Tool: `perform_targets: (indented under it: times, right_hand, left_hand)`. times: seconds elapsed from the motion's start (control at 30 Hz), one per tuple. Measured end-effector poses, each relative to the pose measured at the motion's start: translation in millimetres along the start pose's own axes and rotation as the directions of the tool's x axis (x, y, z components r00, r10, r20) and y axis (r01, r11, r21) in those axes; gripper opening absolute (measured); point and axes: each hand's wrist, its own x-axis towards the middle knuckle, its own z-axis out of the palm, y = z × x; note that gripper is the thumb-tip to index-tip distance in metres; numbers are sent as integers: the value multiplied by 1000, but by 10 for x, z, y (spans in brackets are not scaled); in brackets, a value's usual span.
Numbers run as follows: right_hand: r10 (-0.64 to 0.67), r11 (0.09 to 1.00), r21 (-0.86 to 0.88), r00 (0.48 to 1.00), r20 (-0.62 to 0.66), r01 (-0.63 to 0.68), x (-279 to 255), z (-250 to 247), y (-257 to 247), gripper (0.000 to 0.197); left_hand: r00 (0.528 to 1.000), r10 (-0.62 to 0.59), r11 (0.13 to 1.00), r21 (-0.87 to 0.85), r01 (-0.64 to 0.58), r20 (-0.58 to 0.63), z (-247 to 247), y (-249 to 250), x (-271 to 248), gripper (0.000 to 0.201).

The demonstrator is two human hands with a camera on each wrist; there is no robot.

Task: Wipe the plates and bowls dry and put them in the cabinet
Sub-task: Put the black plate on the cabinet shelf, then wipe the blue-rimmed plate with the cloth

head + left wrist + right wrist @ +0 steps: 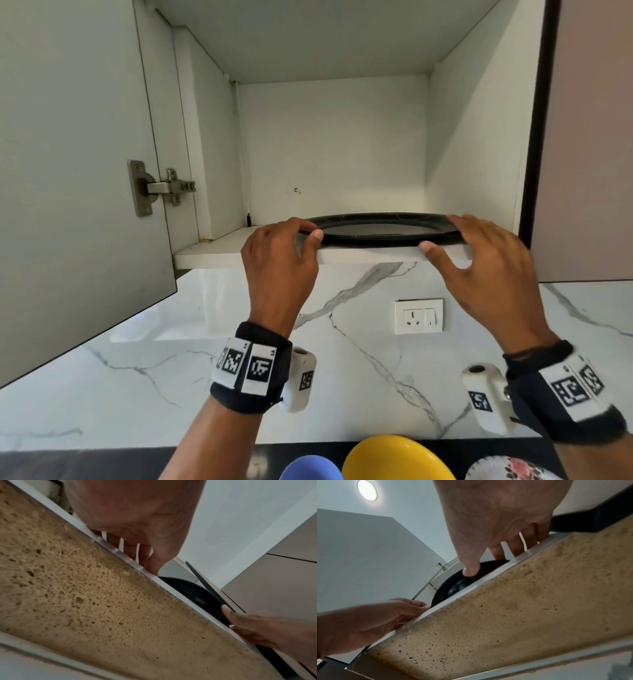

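Black plate (380,228) lies flat on the bottom shelf (212,251) of the open cabinet (329,137), at the front, its near rim overhanging the shelf's front edge slightly. Seen from below in both wrist views: dark underside of the plate projects past the white shelf lip.

Left hand (279,263): fingers curled over the plate's left rim from above, thumb under the rim at the shelf edge. It pinches the plate. Left wrist view confirms fingers reaching over the lip (130,524).

Right hand (486,267): fingers laid over the plate's right rim, thumb tip against the rim's underside near the shelf front. Right wrist view shows the thumb pressed on the dark underside of the plate (496,520). It grips the plate as well. Hands are well apart, one at each side of the plate.

Cabinet door (72,171) stands open to the left, metal hinge (157,187) visible. Interior is white; nothing else stands on the shelf that can be seen.

Below the cabinet: marble-pattern wall (171,359) with a white wall socket (418,316). At the bottom frame edge, on the dark tabletop (85,462): blue bowl (310,468), yellow bowl (397,457), floral plate (510,469), each only partly in view.

Both wrists carry dark bands with printed markers.
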Motion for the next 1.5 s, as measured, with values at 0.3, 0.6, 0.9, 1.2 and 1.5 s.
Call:
perform_targets:
  times: [0.3,0.6,0.9,1.2,1.5]
  right_hand:
    - [7,982,-185,985,174,26,217,36,6,100]
    - [-9,995,94,997,-81,17,-314,-54,-223,82]
    - [333,790,405,877,347,-461,-1763,-144,-151,43]
    - [448,658,4,396,801,-753,-3464,80,328,46]
    - [-110,968,99,-35,993,-230,-4013,933,-140,81]
  left_hand:
    - [983,-137,987,107,124,122,6,75,100,24]
    - [989,13,960,-276,-54,-146,-163,-8,-285,10]
    - [914,-277,764,-509,397,298,-349,-257,-1546,13]
    - [465,-473,655,-55,753,748,-21,-741,-3290,21]
    - [301,-590,598,156,786,749,282,-790,-3833,14]
